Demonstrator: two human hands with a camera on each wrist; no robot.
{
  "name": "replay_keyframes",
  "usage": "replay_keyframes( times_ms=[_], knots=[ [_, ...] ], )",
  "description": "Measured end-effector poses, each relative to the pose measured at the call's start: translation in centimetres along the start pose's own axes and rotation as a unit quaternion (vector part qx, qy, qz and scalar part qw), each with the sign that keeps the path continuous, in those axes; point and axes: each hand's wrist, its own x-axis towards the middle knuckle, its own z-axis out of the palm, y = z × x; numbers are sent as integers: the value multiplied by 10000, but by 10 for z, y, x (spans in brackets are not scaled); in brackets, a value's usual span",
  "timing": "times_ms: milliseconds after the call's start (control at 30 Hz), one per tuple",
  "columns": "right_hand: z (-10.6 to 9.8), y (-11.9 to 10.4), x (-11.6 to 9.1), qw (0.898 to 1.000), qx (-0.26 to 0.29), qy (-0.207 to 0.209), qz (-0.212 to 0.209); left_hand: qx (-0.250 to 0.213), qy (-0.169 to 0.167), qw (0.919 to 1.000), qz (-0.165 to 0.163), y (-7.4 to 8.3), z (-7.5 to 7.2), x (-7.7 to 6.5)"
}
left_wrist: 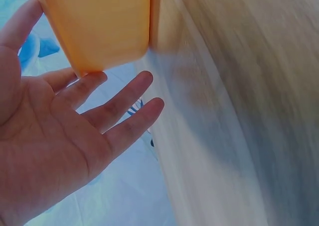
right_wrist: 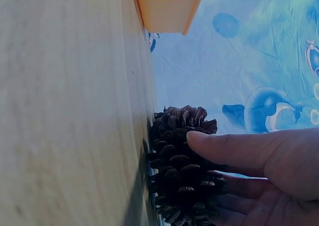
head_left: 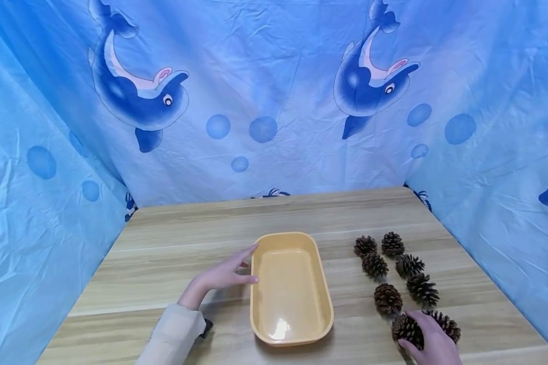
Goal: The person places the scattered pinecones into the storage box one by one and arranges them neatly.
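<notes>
A yellow oblong tray (head_left: pixel 286 289) with raised walls sits at the middle of the wooden table. My left hand (head_left: pixel 224 274) is at its left side, fingers spread and fairly straight; in the left wrist view the thumb and foremost fingertips touch the tray's upper edge (left_wrist: pixel 94 32). At the lower right, my right hand (head_left: pixel 434 344) grips a brown pine cone (head_left: pixel 405 330), thumb on one side and fingers on the other. This cone (right_wrist: pixel 182 166) stays low against the tabletop in the right wrist view. Another pine cone (head_left: pixel 446 324) lies right beside that hand, partly hidden.
Several more pine cones (head_left: pixel 388 298) lie in two loose rows on the table's right side. A blue dolphin-print cloth (head_left: pixel 278 76) hangs behind the table (head_left: pixel 187 228) and along both sides. A small dark object (head_left: pixel 206 328) shows by the left sleeve.
</notes>
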Motion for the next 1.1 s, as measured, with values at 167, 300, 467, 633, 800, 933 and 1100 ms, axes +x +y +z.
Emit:
replay_keyframes(
  times_ms=[167,300,467,633,800,933,1100],
  knots=[
    [-2,-1,1,9998,-6,-166,88,19,50,10000,26,2,3,1],
    [-4,-6,-1,10000,-19,20,54,13,73,10000,6,2,3,2],
    [-8,-14,-5,9973,152,688,-211,-15,125,9999,-19,1,2,3],
    [-14,-19,-8,9948,222,930,-347,-49,123,9999,-46,1,2,2],
    [-19,-22,-8,9926,250,1105,-443,-90,134,9999,-61,1,2,2],
    [-24,-26,-5,9949,299,907,-334,-131,142,9998,-57,0,3,2],
    [-29,-37,-3,9939,505,903,-381,-174,136,9997,-47,-1,4,2]
  ],
)
